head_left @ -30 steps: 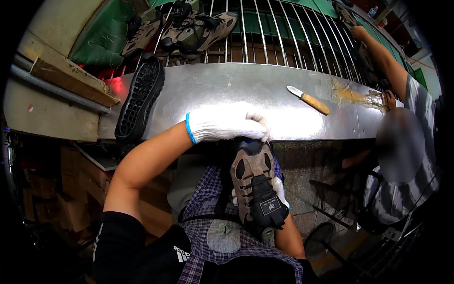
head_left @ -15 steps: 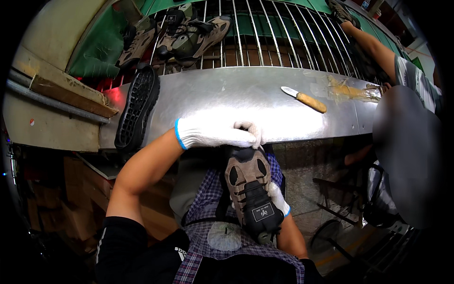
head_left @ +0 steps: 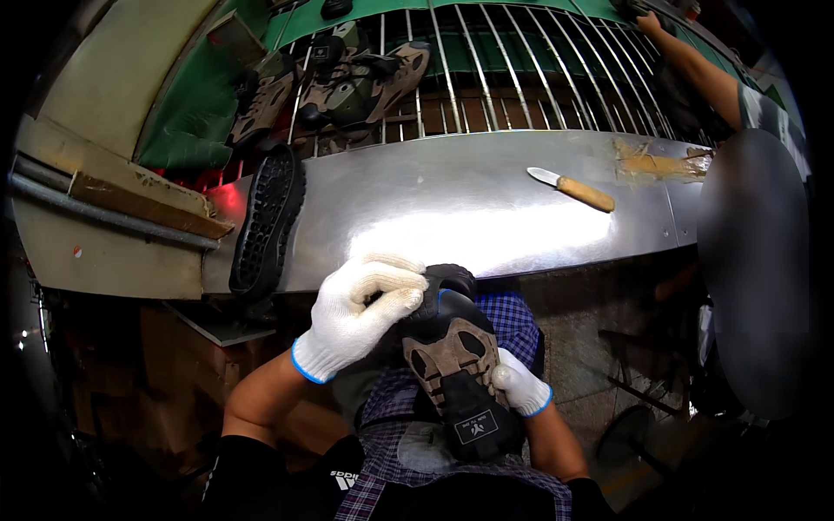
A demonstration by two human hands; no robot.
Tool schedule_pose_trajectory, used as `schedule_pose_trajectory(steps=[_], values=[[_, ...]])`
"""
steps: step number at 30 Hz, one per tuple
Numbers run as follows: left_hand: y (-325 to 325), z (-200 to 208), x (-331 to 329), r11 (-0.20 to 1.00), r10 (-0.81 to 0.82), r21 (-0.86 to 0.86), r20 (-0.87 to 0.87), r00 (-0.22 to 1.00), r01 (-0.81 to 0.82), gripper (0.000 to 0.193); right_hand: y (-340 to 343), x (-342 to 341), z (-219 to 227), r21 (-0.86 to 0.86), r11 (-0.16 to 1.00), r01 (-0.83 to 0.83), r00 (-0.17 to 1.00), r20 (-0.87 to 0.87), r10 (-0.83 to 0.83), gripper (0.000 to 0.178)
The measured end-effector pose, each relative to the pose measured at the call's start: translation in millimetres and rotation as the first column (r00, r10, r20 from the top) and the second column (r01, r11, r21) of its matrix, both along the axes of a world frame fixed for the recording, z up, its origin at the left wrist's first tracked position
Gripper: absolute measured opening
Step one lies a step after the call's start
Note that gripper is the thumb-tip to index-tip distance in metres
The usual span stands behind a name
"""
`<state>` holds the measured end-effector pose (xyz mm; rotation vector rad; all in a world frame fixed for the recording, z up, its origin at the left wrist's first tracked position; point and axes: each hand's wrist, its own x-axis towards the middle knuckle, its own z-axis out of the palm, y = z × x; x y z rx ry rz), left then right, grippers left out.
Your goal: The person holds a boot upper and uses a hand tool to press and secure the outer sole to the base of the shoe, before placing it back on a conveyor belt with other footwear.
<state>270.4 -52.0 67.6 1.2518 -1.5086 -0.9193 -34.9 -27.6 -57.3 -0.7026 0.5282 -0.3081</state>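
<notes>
At a metal worktop [head_left: 373, 182], a brown-and-black shoe [head_left: 456, 343] stood over a plaid apron [head_left: 514, 319]; the right hand [head_left: 521, 385] gripped its side, the left hand [head_left: 352, 314] curled its fingers by the toe, hold unclear. Beyond lay a knife [head_left: 584, 194].

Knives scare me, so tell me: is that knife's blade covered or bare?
Bare: the blade sticks out, uncovered, from its yellowish handle on the metal bench.
</notes>
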Motion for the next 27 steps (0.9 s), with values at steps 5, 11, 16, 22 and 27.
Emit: schedule_pose_trajectory(steps=[5,11,16,22,27], values=[[13,2,-1,0.997,0.073,0.039,0.001,0.997,-0.073,0.011,-1,-2,-13,0.103,0.992,-0.079,0.996,0.06,0.073,0.1],[28,0,3,0.988,0.154,-0.004,-0.011,0.988,-0.154,0.009,-12,13,4,0.075,0.987,-0.143,0.983,0.127,0.133,0.108],[19,10,23,0.992,-0.127,0.009,0.175,0.976,0.127,0.029,-14,16,1,0.067,0.977,-0.203,0.974,0.12,0.194,0.093],[-41,37,34,0.668,-0.743,0.361,0.271,0.612,0.651,0.032,-27,-21,10,0.148,0.901,-0.408,0.911,-0.005,0.413,0.082],[-45,25,11,0.587,-0.809,0.315,0.252,0.531,0.745,0.024,3,-53,5,0.318,0.919,-0.234,0.962,-0.063,0.267,0.077]])
